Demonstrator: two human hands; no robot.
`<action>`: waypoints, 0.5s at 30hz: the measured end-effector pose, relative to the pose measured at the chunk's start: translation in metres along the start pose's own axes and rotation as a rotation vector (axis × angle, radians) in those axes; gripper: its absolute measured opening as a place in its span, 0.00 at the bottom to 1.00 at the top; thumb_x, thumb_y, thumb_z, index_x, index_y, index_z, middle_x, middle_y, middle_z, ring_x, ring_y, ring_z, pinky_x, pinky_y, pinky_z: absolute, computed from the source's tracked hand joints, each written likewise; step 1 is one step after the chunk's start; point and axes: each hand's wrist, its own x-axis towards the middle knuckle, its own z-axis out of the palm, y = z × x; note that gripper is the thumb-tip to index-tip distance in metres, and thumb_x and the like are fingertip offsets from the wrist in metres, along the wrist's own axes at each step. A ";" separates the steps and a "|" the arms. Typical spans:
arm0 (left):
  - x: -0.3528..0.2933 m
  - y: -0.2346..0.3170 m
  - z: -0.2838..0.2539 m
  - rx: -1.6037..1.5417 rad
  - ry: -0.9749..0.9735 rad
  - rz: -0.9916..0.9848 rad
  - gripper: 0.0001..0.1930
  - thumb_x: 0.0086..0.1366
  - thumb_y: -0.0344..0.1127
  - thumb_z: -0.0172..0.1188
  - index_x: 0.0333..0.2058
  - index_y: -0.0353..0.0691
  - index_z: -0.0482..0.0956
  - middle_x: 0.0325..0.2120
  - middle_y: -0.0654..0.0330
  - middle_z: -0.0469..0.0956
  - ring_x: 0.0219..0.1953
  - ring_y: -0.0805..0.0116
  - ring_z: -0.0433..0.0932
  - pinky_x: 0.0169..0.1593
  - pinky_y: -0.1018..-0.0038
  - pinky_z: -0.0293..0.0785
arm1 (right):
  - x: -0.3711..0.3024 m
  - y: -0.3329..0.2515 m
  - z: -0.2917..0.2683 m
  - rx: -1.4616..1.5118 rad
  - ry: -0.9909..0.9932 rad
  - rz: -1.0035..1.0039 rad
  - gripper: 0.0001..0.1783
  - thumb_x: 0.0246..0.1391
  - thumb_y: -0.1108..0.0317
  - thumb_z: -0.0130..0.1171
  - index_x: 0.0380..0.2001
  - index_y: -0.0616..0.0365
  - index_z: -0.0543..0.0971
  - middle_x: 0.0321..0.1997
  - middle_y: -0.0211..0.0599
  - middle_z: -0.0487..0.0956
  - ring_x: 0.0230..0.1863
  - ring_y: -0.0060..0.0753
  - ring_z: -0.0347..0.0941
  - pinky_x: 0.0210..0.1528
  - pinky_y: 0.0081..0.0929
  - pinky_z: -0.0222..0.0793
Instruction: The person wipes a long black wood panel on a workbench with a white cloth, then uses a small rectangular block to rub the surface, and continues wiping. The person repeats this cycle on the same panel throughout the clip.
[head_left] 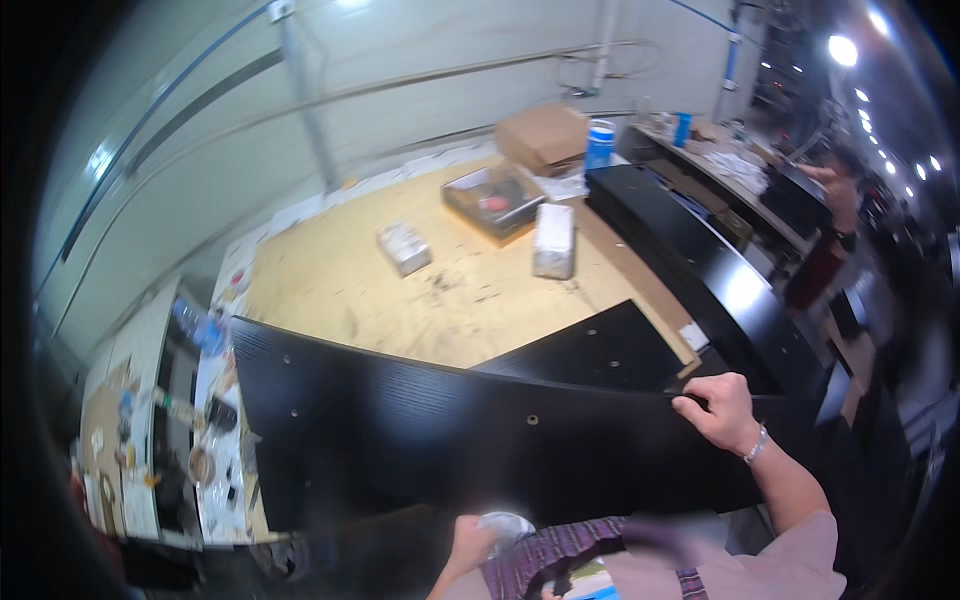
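Note:
A long black panel (430, 425) with a wood-grain sheen and a few small round holes stretches across the space in front of me. My right hand (718, 408), a bracelet at its wrist, is closed over the panel's far edge toward the right end. Close to my body, by the near edge, my left hand (468, 545) is closed on a crumpled white cloth (507, 524). Behind the long panel, a smaller black panel (610, 350) with holes lies on the yellowish tabletop (330, 270).
Two white wrapped blocks (554, 242) and an open box (493, 205) sit farther back, near a cardboard box (542, 138) and a blue-and-white canister (600, 145). Black panels (690, 260) are stacked at right. Bottles (198, 325) and cups stand left. Another person (825, 220) works far right.

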 end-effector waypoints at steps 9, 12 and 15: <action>0.112 0.094 0.159 0.131 -0.132 0.010 0.12 0.58 0.24 0.52 0.36 0.31 0.85 0.28 0.58 0.84 0.29 0.70 0.81 0.35 0.74 0.76 | -0.036 0.152 -0.052 0.039 0.168 0.416 0.19 0.54 0.55 0.66 0.22 0.60 0.84 0.16 0.46 0.76 0.19 0.46 0.76 0.24 0.34 0.67; 0.177 0.091 0.215 0.141 -0.185 0.059 0.09 0.63 0.24 0.55 0.39 0.31 0.83 0.33 0.57 0.85 0.32 0.69 0.84 0.37 0.74 0.79 | -0.040 0.211 -0.071 0.061 0.167 0.585 0.23 0.56 0.53 0.64 0.18 0.63 0.80 0.13 0.46 0.72 0.16 0.45 0.71 0.25 0.36 0.65; 0.246 0.097 0.274 0.191 -0.276 0.038 0.10 0.64 0.23 0.52 0.39 0.31 0.83 0.31 0.57 0.85 0.31 0.69 0.83 0.36 0.72 0.79 | -0.044 0.282 -0.081 0.090 0.131 0.767 0.28 0.58 0.52 0.61 0.14 0.65 0.74 0.11 0.41 0.66 0.15 0.39 0.66 0.25 0.37 0.62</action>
